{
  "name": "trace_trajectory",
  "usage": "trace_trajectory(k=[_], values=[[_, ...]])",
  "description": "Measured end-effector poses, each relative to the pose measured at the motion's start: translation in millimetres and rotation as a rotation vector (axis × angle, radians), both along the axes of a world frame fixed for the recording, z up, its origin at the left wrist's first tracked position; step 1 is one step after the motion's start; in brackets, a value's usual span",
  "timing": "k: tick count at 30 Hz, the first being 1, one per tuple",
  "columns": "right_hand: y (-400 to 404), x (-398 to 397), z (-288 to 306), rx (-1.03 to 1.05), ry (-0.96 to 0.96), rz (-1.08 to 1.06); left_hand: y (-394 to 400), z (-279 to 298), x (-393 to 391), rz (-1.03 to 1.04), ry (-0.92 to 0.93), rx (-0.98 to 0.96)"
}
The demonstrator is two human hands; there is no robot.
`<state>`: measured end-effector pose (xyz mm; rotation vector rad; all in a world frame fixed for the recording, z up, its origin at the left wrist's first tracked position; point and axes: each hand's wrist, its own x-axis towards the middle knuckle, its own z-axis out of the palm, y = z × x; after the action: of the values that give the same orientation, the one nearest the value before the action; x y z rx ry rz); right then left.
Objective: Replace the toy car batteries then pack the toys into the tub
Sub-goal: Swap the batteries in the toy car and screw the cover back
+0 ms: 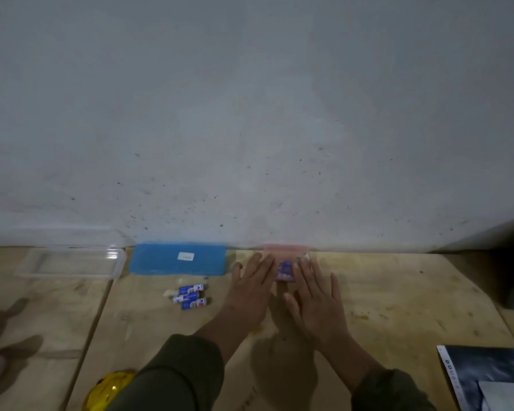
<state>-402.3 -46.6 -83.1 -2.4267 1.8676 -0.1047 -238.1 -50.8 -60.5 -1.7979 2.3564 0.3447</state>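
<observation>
Batteries, three small blue and white ones (191,297), lie together on the pale wooden bench (398,292), just left of your hands. Your left hand (251,289) and right hand (316,298) are flat with straight fingers, one on each side of a small clear box with a pink edge (285,250) by the far wall. Something purple (286,271) sits in it; you cannot tell what. A blue plastic case (177,259) and a clear plastic lid (72,262) lie far left. A yellow toy (110,390) waits near you. It looks like packing is not done yet.
</observation>
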Motion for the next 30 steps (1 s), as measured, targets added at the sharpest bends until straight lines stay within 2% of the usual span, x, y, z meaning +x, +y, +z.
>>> trace_trajectory(k=[4,7,9,11,13,15,18,21,25,30], values=[[-0.9,7.2,4.3,0.012,0.027,-0.030,0.6,13.2,7.1,-0.032,0.020,-0.001],[-3.4,14.3,18.7,-0.028,-0.022,-0.017,7.0,29.3,27.1,-0.016,0.108,-0.019],[0.3,24.4,27.4,-0.114,-0.101,0.081,20.8,37.8,52.4,0.051,0.144,-0.009],[8.7,46.3,30.8,-0.178,-0.177,0.221,41.7,38.0,84.8,0.151,0.203,-0.092],[22.2,77.1,31.3,-0.131,-0.253,0.301,62.1,34.2,118.0,0.290,0.225,-0.130],[36.5,108.9,29.0,-0.033,-0.266,0.323,77.4,32.8,145.4,0.417,0.173,-0.069],[53.7,149.6,22.6,0.112,-0.227,0.201,88.7,26.1,172.5,0.550,0.096,0.043],[65.3,172.7,11.2,0.195,-0.225,0.061,94.4,15.3,182.1,0.565,0.108,0.098],[69.1,188.4,2.5,0.258,-0.225,0.034,95.4,4.5,181.8,0.569,0.151,0.070],[66.5,197.1,2.8,0.281,-0.192,0.157,96.7,-1.8,184.5,0.593,0.200,0.022]])
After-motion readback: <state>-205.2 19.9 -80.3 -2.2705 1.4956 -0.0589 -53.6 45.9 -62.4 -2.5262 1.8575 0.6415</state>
